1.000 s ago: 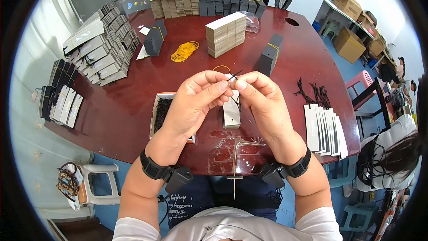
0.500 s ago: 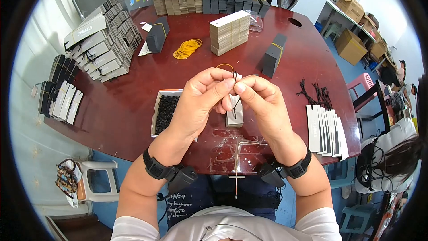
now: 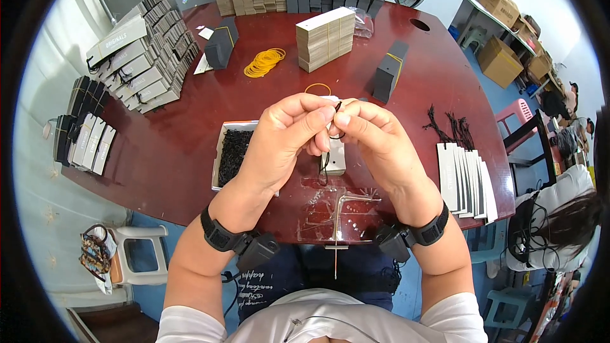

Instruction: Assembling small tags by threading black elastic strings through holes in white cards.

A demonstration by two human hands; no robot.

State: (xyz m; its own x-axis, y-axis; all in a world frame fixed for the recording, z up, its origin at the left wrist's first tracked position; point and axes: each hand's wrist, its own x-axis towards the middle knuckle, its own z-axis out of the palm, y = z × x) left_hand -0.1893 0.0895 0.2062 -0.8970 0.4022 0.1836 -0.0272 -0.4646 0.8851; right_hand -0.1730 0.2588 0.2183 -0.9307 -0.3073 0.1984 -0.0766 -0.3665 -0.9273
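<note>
My left hand (image 3: 279, 136) and my right hand (image 3: 375, 140) meet over the middle of the table, fingertips almost touching. Each pinches part of a thin black cord (image 3: 326, 165) between thumb and forefinger. A small loop of it shows at the right fingertips, and another end dangles below the left fingers. Under the hands lies a small stack of pale card tags (image 3: 334, 166), partly hidden by fingers and cord. Beside my left wrist stands an open box (image 3: 216, 168) filled with black cords (image 3: 236, 152).
A thin metal rod (image 3: 337, 216) is taped at the near table edge. Corded tags (image 3: 460, 181) lie at right, with stacked corded tags (image 3: 143, 57) at left. Yellow rubber bands (image 3: 264, 62), a banded card stack (image 3: 325, 38) and a dark bundle (image 3: 389, 73) sit farther back.
Both hands stay close together at nearly the same spot. The cord has shifted: a loop now shows by the right fingertips, and the dangling part hangs lower and farther left.
</note>
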